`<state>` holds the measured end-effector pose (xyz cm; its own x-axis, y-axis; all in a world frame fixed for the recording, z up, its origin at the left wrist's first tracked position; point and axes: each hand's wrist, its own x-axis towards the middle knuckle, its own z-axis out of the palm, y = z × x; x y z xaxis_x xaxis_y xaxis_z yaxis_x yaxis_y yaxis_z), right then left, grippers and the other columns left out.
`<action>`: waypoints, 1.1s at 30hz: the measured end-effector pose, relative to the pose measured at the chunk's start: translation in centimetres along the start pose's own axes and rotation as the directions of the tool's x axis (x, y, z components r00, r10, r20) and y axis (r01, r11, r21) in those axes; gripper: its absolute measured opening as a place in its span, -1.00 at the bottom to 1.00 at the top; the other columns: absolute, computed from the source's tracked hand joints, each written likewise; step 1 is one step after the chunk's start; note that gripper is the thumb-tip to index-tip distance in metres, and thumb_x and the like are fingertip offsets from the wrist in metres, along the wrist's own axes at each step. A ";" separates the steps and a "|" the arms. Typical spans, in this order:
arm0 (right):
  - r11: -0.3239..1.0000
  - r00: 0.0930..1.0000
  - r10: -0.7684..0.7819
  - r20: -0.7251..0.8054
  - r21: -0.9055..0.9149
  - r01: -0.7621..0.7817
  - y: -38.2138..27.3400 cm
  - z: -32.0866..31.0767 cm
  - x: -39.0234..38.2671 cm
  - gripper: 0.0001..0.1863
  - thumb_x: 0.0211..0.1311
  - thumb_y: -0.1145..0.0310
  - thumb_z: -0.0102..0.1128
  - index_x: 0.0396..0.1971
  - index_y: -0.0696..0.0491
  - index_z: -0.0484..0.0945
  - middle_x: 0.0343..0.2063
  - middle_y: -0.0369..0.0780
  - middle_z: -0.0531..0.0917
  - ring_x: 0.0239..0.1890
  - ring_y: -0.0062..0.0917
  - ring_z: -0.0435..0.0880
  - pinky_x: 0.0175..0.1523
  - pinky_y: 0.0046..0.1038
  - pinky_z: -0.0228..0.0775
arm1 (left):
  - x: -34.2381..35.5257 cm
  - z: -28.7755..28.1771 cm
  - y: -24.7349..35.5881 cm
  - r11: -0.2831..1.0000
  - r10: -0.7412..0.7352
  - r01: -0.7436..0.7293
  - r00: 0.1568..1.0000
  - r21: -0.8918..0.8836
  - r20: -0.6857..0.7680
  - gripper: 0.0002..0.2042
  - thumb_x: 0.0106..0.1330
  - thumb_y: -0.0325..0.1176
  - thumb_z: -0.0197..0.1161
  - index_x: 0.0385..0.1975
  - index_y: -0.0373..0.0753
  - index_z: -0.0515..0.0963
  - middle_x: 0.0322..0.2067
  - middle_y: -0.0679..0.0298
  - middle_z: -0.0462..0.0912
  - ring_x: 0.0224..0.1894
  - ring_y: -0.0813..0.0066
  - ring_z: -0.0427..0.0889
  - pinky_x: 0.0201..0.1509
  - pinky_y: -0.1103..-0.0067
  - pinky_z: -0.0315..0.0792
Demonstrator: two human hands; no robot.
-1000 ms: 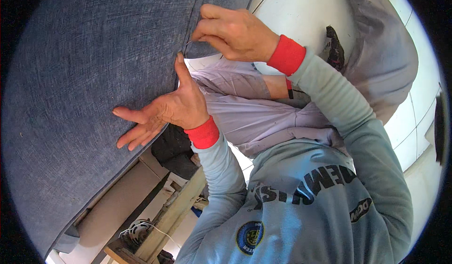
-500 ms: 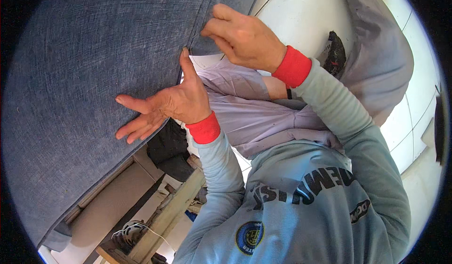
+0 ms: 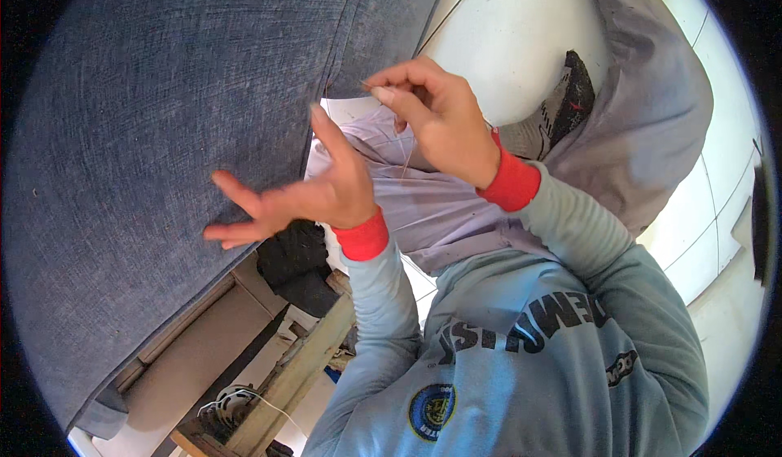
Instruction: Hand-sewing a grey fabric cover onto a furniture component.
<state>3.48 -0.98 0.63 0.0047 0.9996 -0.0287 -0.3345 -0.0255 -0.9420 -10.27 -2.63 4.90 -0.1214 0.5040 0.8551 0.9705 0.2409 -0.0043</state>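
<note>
A large piece of blue woven upholstery [image 3: 179, 115] fills the left side, with a seam [image 3: 336, 50] running near its right edge. Just off that edge, my right hand [image 3: 444, 119] pinches a thin needle [image 3: 366, 85] between thumb and index finger. A fine thread [image 3: 406, 162] hangs below the hand over my trousers. My left hand [image 3: 314, 196] is open, fingers spread, thumb pointing up along the upholstery's edge; it is slightly blurred and holds nothing. Whether its fingertips touch the fabric I cannot tell.
My legs in grey trousers [image 3: 652, 107] are folded on white floor tiles [image 3: 513, 41], with a dark sock [image 3: 577, 90] showing. Lower left are black cloth [image 3: 293, 261], a wooden bar [image 3: 293, 380], a beige padded piece [image 3: 191, 355] and a white cord [image 3: 273, 406].
My right hand has come down and away from the upholstery's seam, turning so the thumb shows. My left hand has shifted slightly down and right, still spread.
</note>
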 end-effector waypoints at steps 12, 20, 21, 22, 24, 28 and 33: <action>0.999 0.998 -0.003 -0.059 0.035 0.005 0.2 1.5 -0.6 -0.87 0.14 0.46 0.27 -0.33 0.18 0.66 -0.43 -0.16 0.64 -0.40 -0.53 0.62 -0.27 -0.50 0.45 | -4.1 -0.7 1.8 0.314 -0.271 0.827 0.548 -0.465 0.791 -0.77 0.38 -0.35 0.25 -0.10 -0.37 0.57 -0.34 0.30 0.66 -0.33 0.65 0.53 -0.22 0.68 0.40; 0.991 0.991 0.131 0.010 -0.024 -0.130 0.6 2.8 0.1 -0.87 0.22 0.49 0.21 -0.30 0.23 0.64 -0.47 -0.29 0.66 -0.43 -0.69 0.55 -0.25 -0.60 0.43 | -5.4 0.1 0.6 -0.048 -0.226 0.909 0.393 -0.413 0.891 -0.66 0.50 -0.21 0.08 -0.05 -0.41 0.56 -0.18 0.20 0.67 -0.18 0.55 0.60 -0.10 0.59 0.50; 0.984 0.987 0.163 0.019 0.074 -0.163 0.4 2.5 0.2 -0.86 0.23 0.47 0.22 -0.27 0.22 0.63 -0.45 -0.29 0.66 -0.42 -0.69 0.56 -0.22 -0.59 0.44 | -5.5 -0.2 0.7 -0.049 -0.227 0.909 0.393 -0.413 0.891 -0.66 0.50 -0.21 0.08 -0.05 -0.41 0.56 -0.18 0.20 0.67 -0.18 0.55 0.60 -0.10 0.59 0.50; 0.967 0.982 0.189 0.029 0.170 -0.191 0.1 2.3 0.4 -0.85 0.24 0.46 0.22 -0.25 0.21 0.63 -0.44 -0.29 0.65 -0.40 -0.68 0.56 -0.20 -0.58 0.45 | -5.3 -0.4 0.9 0.062 -0.231 0.868 0.493 -0.493 0.839 -0.67 0.53 -0.22 0.01 -0.09 -0.42 0.54 -0.10 0.13 0.63 -0.07 0.46 0.58 0.03 0.51 0.46; 0.950 0.986 0.164 -0.016 0.272 -0.153 -0.3 1.4 0.7 -0.83 0.26 0.42 0.21 -0.25 0.21 0.62 -0.45 -0.27 0.65 -0.42 -0.66 0.58 -0.24 -0.57 0.46 | -5.5 -0.2 1.4 0.167 -0.223 0.808 0.589 -0.564 0.777 -0.66 0.55 -0.23 -0.05 -0.13 -0.44 0.51 -0.01 0.06 0.59 0.05 0.36 0.56 0.15 0.42 0.42; 0.818 0.980 0.199 -0.025 0.555 -0.153 -1.4 -1.0 1.2 -0.82 0.29 0.39 0.22 -0.20 0.17 0.60 -0.48 -0.29 0.60 -0.44 -0.66 0.57 -0.31 -0.58 0.46 | -4.8 0.1 1.9 -0.008 -0.064 0.479 0.876 -0.878 0.479 -0.67 0.57 -0.29 -0.21 -0.39 -0.36 0.37 0.01 -0.12 0.52 0.27 -0.01 0.39 0.38 0.19 0.19; 0.846 0.972 0.206 0.117 0.477 -0.237 -2.4 -0.5 0.7 -0.85 0.29 0.41 0.22 -0.21 0.15 0.58 -0.55 -0.35 0.54 -0.58 -0.72 0.45 -0.45 -0.63 0.36 | -3.1 1.0 0.4 -0.195 0.018 0.469 0.880 -0.862 0.475 -0.67 0.54 -0.27 -0.23 -0.53 -0.24 0.21 -0.48 0.16 0.39 -0.25 0.25 0.45 0.02 0.36 0.34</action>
<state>4.70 -0.26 2.69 -0.1748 0.9676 -0.1823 -0.7338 -0.2515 -0.6311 -9.69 -3.24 1.74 -0.1882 0.8416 0.5062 -0.0665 -0.5252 0.8484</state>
